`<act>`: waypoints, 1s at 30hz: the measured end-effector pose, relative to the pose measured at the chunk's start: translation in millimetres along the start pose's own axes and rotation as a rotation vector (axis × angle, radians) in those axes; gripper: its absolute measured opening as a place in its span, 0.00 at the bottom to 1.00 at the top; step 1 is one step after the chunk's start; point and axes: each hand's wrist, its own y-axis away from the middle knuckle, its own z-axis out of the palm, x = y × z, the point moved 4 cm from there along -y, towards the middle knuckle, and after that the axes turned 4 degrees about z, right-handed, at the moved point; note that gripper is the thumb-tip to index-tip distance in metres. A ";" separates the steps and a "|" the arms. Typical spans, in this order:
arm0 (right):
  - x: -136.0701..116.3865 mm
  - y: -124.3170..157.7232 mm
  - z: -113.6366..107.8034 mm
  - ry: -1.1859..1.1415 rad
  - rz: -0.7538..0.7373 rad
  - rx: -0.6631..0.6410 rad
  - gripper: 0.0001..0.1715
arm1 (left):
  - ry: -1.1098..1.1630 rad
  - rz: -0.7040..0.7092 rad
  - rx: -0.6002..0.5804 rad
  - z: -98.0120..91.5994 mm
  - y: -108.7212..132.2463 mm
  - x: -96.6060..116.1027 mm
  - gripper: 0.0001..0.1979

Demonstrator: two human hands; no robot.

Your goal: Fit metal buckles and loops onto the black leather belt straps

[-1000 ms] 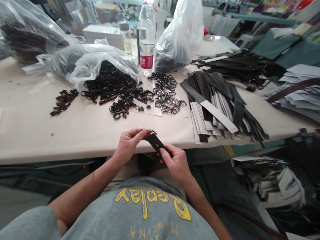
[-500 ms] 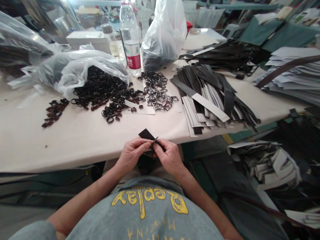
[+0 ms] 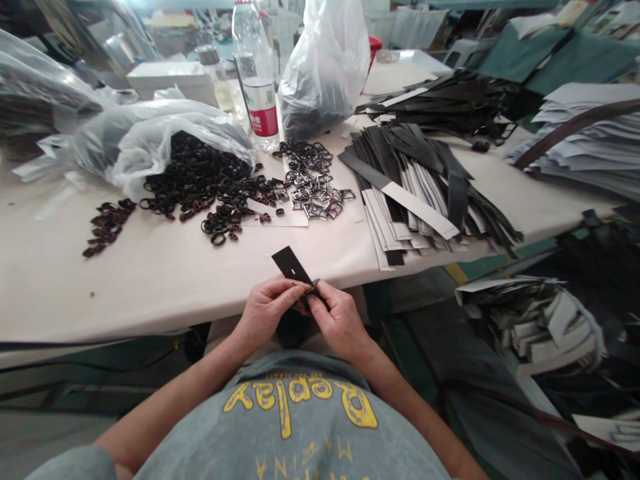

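Head view: hands meet just off the near edge of the table, above the person's lap. The left hand and the right hand are drawn together, fingertips almost touching, and both pinch the lower end of a short black strap. The strap's free end sticks up and away from the fingers, tilted toward the left, over the near edge of the table. A small metal buckle shows at the pinch point between the thumbs; how it sits on the strap is too small to tell.

Toward the middle of the table, a heap of dark rings spills out of a clear plastic bag lying on its side. A smaller cluster of brownish rings lies apart from it toward the left edge. Just right of the dark rings is a pile of metal buckles, touching their fringe. A fanned stack of black and white strips lies toward the right edge, some ends overhanging the near edge. Near the far edge stand a water bottle with a red label and, just beside it, an upright plastic bag with dark contents.
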 end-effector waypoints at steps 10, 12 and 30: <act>-1.9 2.0 7.3 -0.055 -0.005 0.026 0.12 | 0.220 -0.021 0.121 5.4 -0.9 -8.5 0.53; -0.7 2.4 7.7 -0.065 -0.007 0.032 0.12 | 0.235 -0.027 0.119 6.0 -1.7 -9.7 0.57; 0.9 -8.7 0.5 -0.137 -0.024 0.197 0.18 | -0.155 0.435 -0.140 3.9 6.0 5.4 0.18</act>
